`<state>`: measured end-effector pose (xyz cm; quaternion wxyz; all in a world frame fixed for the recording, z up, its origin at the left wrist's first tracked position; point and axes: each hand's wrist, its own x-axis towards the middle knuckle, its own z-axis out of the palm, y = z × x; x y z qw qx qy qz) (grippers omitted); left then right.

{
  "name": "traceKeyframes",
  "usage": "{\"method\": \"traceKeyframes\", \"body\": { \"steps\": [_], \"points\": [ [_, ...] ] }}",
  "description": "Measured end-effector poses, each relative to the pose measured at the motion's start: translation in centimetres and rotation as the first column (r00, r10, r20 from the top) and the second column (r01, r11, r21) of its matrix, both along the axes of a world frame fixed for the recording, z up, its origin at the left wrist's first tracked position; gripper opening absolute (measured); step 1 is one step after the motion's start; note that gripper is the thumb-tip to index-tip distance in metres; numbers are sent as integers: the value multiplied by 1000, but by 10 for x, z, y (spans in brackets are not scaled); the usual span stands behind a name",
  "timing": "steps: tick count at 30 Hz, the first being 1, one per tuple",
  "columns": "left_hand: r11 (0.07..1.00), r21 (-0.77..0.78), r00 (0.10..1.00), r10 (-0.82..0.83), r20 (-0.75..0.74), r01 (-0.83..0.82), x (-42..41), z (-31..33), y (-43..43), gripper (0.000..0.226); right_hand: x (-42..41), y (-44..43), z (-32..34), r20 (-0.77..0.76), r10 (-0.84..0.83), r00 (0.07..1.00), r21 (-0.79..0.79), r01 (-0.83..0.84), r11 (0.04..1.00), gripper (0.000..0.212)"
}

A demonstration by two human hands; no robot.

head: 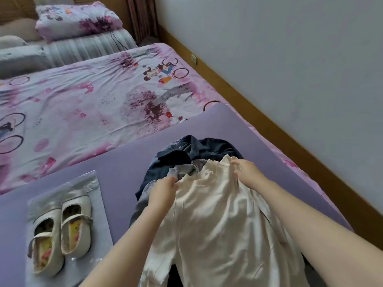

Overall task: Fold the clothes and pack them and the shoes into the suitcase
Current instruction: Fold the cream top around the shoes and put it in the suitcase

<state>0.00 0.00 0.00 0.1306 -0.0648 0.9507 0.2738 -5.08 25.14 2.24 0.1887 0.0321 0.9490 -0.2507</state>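
A: Starting at the left, what worries you?
B: The cream strap shoes (pixel 60 228) sit as a pair on a clear plastic sheet (pixel 62 181) on the purple mat (pixel 124 168), well apart from the clothes. They're fine there, though an elbow swinging wide could knock them.
A: And the hands?
B: The left hand (pixel 162 192) has its fingers (pixel 173 182) curled, pinching the top edge of the cream garment (pixel 217 214), which is held up over the heap. The navy and grey clothes (pixel 199 148) lie crumpled beneath and behind it, touching it.
A: So a snag?
B: I'd judge so: lift higher and a grey piece could drag up too. The right hand (pixel 246 172) grips the other top corner, fingers closed on the cloth. Uneven pulls would skew the fold, and the fabric looks slippery.
A: The suitcase?
B: Not in view, so I can't say where the folded piece must go
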Motion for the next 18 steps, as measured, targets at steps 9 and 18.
{"method": "traceKeyframes", "body": {
  "steps": [9,18],
  "points": [
    [980,-23,979,199,-41,-200,-15,-73,6,27,-51,-12,-77,-6,-13,1000,109,13,994,41],
    [983,-39,975,172,-143,-179,-16,-73,5,18,-66,-19,-104,-171,40,984,297,13,955,23]
  ]
}}
